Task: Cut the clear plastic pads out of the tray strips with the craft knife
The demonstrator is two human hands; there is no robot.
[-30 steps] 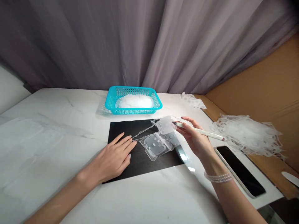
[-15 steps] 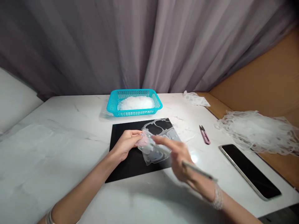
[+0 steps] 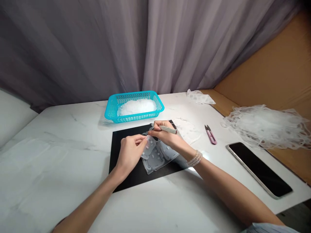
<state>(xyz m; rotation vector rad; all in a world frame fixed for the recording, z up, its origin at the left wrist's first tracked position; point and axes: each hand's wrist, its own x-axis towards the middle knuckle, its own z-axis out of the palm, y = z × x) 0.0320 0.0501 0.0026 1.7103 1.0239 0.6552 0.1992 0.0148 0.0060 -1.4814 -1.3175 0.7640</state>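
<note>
My left hand [image 3: 130, 150] is closed, its thumb and fingers pinching the upper edge of a small translucent sheet piece [image 3: 148, 147]. My right hand [image 3: 167, 133] is closed around a slim pale grey, pen-like tool [image 3: 167, 129], which lies across the fingers. The right fingertips meet the left ones at the top of the piece; whether they grip it too I cannot tell. Beneath both hands a larger translucent moulded sheet [image 3: 154, 162], with rounded panels, lies on a black mat [image 3: 125, 181]. My right hand covers part of this sheet.
Behind the mat stands a turquoise basket [image 3: 109, 114] holding a pile of white translucent pieces [image 3: 138, 106]. To the right lie pink thread snips [image 3: 211, 134], a phone [image 3: 259, 170] and a heap of cut-out translucent scraps [image 3: 264, 126]. Another scrap [image 3: 200, 97] lies farther back.
My right hand has moved up and left to meet my left hand, and the tool now crosses its fingers. The view has shifted slightly.
</note>
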